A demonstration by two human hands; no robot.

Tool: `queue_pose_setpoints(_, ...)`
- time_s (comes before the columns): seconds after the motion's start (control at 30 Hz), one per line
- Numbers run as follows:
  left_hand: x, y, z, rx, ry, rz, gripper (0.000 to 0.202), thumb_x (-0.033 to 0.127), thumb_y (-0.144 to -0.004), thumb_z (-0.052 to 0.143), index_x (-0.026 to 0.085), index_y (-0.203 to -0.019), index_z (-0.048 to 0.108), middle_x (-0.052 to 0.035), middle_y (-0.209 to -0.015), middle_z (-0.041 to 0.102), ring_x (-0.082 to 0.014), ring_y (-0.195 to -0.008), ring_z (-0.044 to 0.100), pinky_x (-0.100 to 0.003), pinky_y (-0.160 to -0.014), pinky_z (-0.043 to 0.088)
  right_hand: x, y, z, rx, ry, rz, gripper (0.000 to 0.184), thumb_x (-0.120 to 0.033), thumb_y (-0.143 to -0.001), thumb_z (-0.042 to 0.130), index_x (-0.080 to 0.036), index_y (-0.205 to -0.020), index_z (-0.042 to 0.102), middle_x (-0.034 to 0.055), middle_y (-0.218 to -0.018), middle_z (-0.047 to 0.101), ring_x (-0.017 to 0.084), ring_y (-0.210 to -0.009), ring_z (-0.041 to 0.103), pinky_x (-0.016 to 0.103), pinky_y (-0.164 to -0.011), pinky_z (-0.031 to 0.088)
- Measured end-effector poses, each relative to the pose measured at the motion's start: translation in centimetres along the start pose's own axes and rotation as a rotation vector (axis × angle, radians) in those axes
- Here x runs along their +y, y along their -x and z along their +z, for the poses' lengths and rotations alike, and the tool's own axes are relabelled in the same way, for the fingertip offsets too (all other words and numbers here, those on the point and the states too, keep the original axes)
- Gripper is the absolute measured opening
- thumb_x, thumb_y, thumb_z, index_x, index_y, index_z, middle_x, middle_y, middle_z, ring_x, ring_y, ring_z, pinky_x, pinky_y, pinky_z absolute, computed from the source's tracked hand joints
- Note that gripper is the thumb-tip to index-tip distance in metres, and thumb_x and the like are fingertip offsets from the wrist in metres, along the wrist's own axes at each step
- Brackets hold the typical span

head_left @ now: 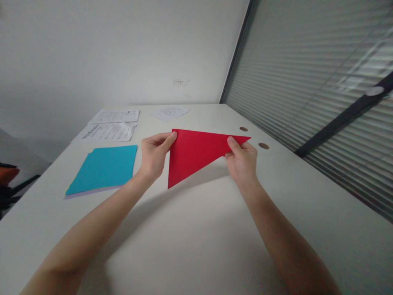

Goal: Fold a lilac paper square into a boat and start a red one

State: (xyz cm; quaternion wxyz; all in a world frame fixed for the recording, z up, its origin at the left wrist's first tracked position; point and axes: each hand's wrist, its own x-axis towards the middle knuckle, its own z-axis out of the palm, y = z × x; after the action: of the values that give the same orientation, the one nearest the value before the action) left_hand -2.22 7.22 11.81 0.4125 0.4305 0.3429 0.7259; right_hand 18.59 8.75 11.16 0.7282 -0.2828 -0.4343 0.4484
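A red paper triangle [193, 153] is held up above the white table [196, 229], its long point hanging down toward me. My left hand [154, 155] pinches the triangle's upper left corner, thumb on the front face. My right hand [242, 160] pinches the upper right corner, thumb on top. Both hands are closed on the paper. A shadow of the triangle falls on the table beneath it.
A stack of blue paper [104, 168] lies flat at the left. Printed white sheets [112, 125] and another sheet [171, 112] lie near the back wall. Two brown round caps [263, 146] sit by the right edge, beside a window with blinds [322, 94]. A dark chair part [9, 184] shows at far left.
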Motion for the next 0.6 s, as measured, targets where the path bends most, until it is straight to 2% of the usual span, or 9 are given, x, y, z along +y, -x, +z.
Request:
queue_pose_setpoints(0.13, -0.6, -1.0, -0.8, 0.052, -0.012, 0.041, 0.021, 0.038, -0.060, 0.086, 0.021, -0.068, 0.077, -0.0015, -0.065, 0.071, -0.0141, -0.065, 0.062, -0.026, -0.063, 0.050, -0.2, -0.1, -0.4, -0.014, 0.012, 0.008, 0.026, -0.037, -0.062, 0.086, -0.020, -0.065, 0.066, -0.0023, -0.066, 0.067, 0.012, -0.059, 0.059, 0.029, -0.060, 0.052)
queue_pose_setpoints(0.27, -1.0, -1.7, -1.3, 0.054, -0.044, 0.045, 0.023, 0.039, -0.061, 0.085, 0.020, -0.070, 0.078, -0.0024, -0.067, 0.071, -0.0158, -0.068, 0.063, -0.028, -0.064, 0.051, -0.6, -0.2, -0.5, -0.026, 0.027, 0.014, 0.028, -0.036, -0.063, 0.085, -0.020, -0.060, 0.063, -0.0030, -0.061, 0.063, 0.009, -0.053, 0.052, 0.026, -0.052, 0.044)
queue_pose_setpoints(0.4, -1.2, -2.0, -1.6, 0.053, -0.042, 0.045, 0.023, 0.039, -0.061, 0.085, 0.019, -0.070, 0.077, -0.0022, -0.068, 0.071, -0.0152, -0.068, 0.063, -0.027, -0.065, 0.050, -0.9, -0.2, -0.5, -0.048, 0.046, 0.000, 0.030, -0.036, -0.064, 0.083, -0.019, -0.056, 0.060, -0.0037, -0.055, 0.057, 0.008, -0.052, 0.048, 0.026, -0.052, 0.041)
queue_pose_setpoints(0.6, -1.4, -2.2, -1.9, 0.059, -0.058, 0.031, 0.024, 0.040, -0.061, 0.084, 0.019, -0.070, 0.077, -0.0032, -0.069, 0.072, -0.0148, -0.067, 0.062, -0.027, -0.062, 0.049, -1.0, -0.3, -0.6, -0.063, 0.044, 0.021, 0.025, -0.036, -0.066, 0.082, -0.019, -0.063, 0.063, -0.0027, -0.062, 0.059, 0.008, -0.057, 0.051, 0.026, -0.054, 0.041)
